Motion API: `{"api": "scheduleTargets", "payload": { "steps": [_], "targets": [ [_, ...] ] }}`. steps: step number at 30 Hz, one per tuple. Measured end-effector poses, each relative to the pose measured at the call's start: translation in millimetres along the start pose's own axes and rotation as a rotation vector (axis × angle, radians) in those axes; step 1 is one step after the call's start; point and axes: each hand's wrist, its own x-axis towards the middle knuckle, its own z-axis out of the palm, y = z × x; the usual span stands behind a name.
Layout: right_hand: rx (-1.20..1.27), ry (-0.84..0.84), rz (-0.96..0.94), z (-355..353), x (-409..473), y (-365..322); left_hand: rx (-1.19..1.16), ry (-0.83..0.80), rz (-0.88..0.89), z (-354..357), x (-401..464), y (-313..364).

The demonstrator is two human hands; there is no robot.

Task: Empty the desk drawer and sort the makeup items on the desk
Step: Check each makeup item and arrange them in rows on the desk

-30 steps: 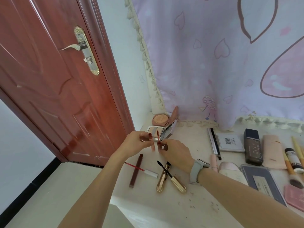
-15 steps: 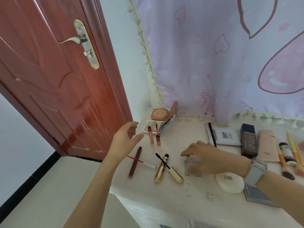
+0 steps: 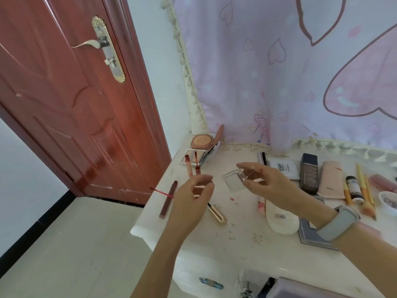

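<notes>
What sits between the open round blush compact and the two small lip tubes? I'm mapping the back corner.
In the head view, an open square mirrored compact lies between the round blush compact and the two lip tubes.

Two lip tubes point(image 3: 193, 168) before mirror compact point(image 3: 193, 157), powder compact point(image 3: 202, 141) behind.

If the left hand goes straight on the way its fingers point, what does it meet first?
Probably the small clear case held by the right hand; the left hand points right toward it, though depth is unclear.

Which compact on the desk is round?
The peach blush compact at the back corner by the curtain, lid propped open. The mirrored compact in front of it is square, as is the clear case the right hand holds.
</notes>
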Motion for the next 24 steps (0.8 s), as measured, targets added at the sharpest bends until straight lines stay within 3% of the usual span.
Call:
{"api": "scheduleTargets", "payload": {
  "steps": [6, 10, 18, 24],
  "targets": [
    [0.553, -0.064, 0.214, -17, -8, -1, 0.151, -0.198, 0.077, 27, -6, 2],
    [0.743, -0.125, 0.248, -17, -11, -5, 0.282, -0.169, 0.193, 32, -4, 3],
    [0.366, 0.016, 0.344, -10, 0, -4, 0.54, -0.15, 0.154, 20, 12, -6],
    [0.213, 0.109, 0.359, 4, 21, -2, 0.62, -0.06, 0.225, 13, 24, -16]
  ]
}}
